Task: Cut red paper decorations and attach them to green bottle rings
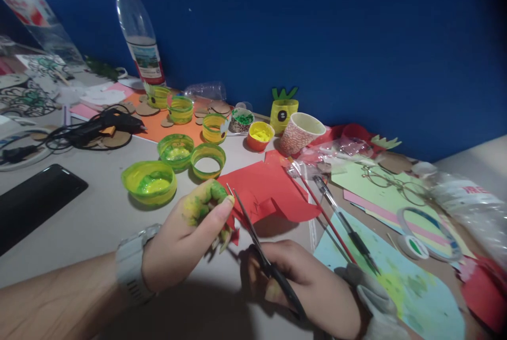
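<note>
Black-handled scissors [266,265] are seen in the head view, held by the right hand [307,279], which is closed about the handles. Red characters, too blurred to be read, are borne by the plastic bottle [473,195] at right; a landscape label is carried by the red-capped bottle [138,28]. The scissors are pointed forward and leftward, long axis slanted from lower right to upper left, blades slightly parted near the left hand [186,242]. That hand is curled shut; whether the red scrap [235,234] below it is gripped cannot be told. Bare table [101,218] is exposed between smartphone [39,202] and left hand.
</note>
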The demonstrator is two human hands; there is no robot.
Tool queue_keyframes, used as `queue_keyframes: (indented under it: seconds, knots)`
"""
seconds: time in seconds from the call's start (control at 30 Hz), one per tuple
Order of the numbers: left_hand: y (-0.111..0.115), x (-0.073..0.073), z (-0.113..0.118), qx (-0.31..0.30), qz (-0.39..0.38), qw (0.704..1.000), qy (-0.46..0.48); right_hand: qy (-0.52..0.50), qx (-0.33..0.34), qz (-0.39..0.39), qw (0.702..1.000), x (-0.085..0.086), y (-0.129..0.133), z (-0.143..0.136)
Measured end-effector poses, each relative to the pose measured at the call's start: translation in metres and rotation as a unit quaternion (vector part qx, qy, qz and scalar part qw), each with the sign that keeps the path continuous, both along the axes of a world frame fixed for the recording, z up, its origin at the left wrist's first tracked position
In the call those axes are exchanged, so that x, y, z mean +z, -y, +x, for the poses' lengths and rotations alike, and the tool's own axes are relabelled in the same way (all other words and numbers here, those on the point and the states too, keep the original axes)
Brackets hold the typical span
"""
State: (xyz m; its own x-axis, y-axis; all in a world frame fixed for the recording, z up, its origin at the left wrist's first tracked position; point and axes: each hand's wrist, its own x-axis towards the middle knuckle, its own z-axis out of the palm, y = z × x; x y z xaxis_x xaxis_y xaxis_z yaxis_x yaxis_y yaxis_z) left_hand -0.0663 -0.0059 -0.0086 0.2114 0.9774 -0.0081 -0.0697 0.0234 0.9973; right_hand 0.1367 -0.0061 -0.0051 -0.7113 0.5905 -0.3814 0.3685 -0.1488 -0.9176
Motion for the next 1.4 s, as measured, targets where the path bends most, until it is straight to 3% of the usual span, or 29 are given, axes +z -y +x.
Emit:
queue_keyframes:
  seconds: [1.4]
  knots:
    - [0.0027, 0.0015, -0.001, 0.016, 0.0, 1.0, -0.01, 0.007, -0.003, 0.023, 1.0, -0.0029, 0.0033, 0.0004]
